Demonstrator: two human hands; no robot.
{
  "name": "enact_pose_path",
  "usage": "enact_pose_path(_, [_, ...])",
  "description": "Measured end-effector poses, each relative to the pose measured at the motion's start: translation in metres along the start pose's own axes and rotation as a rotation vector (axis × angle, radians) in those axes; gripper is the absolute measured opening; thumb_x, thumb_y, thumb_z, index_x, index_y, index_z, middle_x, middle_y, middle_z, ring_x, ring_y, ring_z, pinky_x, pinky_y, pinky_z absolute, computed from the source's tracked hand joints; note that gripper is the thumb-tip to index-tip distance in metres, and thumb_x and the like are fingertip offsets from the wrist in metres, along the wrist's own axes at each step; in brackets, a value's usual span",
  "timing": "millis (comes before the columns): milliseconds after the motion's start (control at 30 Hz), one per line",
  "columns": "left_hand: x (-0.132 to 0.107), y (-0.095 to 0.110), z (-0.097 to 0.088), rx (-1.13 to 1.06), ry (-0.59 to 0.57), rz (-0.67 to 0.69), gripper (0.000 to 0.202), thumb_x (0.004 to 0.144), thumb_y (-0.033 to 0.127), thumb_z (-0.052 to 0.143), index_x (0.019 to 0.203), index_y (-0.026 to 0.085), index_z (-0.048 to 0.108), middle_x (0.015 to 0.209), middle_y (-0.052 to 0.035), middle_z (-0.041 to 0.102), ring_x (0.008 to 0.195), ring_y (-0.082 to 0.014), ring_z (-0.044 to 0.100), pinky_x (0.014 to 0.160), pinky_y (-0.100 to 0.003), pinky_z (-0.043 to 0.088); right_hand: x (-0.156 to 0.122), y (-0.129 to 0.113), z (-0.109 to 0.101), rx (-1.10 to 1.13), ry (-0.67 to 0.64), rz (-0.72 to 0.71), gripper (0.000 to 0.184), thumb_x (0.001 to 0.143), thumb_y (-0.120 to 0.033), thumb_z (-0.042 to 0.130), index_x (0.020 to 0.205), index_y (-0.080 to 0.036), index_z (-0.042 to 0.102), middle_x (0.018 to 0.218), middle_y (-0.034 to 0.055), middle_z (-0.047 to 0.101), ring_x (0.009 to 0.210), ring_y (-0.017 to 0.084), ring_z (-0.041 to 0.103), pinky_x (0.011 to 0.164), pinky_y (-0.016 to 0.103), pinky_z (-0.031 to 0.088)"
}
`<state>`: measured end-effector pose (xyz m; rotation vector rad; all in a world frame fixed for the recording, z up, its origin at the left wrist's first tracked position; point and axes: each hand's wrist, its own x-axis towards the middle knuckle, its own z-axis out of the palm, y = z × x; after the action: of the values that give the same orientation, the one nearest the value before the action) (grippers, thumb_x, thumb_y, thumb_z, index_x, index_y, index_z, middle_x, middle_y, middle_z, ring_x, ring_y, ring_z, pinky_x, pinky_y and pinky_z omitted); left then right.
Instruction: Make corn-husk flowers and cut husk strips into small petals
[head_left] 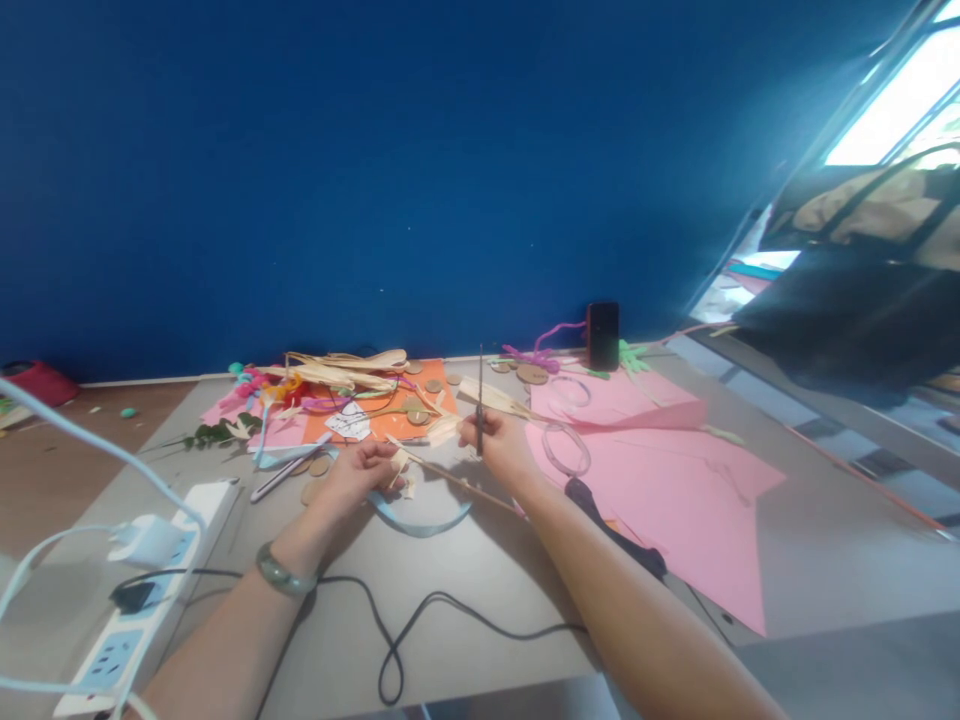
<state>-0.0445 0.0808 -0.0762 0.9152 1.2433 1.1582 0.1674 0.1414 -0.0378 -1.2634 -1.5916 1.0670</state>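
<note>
My left hand is closed, its fingertips pinching a small cream strip of dried husk. My right hand grips a slim dark tool, apparently scissors seen edge-on, with the tip pointing up. Between the hands a thin brown stick slants down to the right; whether a finger touches it I cannot tell. Under the left fingers curves a pale blue ribbon. More husk strips are heaped behind, by an orange sheet. A white utility knife lies left of my left hand.
Pink paper covers the right side, with a black glue gun at its edge and a tape roll on it. A phone leans at the back. A power strip stands left; a black cable loops in front.
</note>
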Motion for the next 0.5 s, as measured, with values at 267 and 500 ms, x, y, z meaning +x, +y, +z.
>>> enact_pose_path(267, [0.003, -0.007, -0.005, 0.172, 0.033, 0.136, 0.018, 0.060, 0.026, 0.078, 0.071, 0.013, 0.073, 0.059, -0.0036, 0.066, 0.052, -0.0150, 0.058, 0.047, -0.023, 0.040, 0.003, 0.002, -0.002, 0.087, 0.144, -0.065, 0.018, 0.068, -0.033, 0.057, 0.068, -0.015, 0.060, 0.062, 0.0022, 0.061, 0.060, 0.015, 0.053, 0.057, 0.025, 0.043])
enact_pose_path(500, [0.006, -0.016, -0.008, 0.314, -0.041, 0.103, 0.023, 0.060, 0.020, 0.074, 0.081, 0.013, 0.073, 0.064, -0.0052, 0.069, 0.055, -0.0162, 0.060, 0.052, -0.024, 0.042, 0.001, 0.003, -0.001, 0.120, 0.118, -0.077, 0.017, 0.068, -0.032, 0.057, 0.068, -0.015, 0.060, 0.062, 0.0018, 0.060, 0.060, 0.015, 0.052, 0.057, 0.025, 0.041])
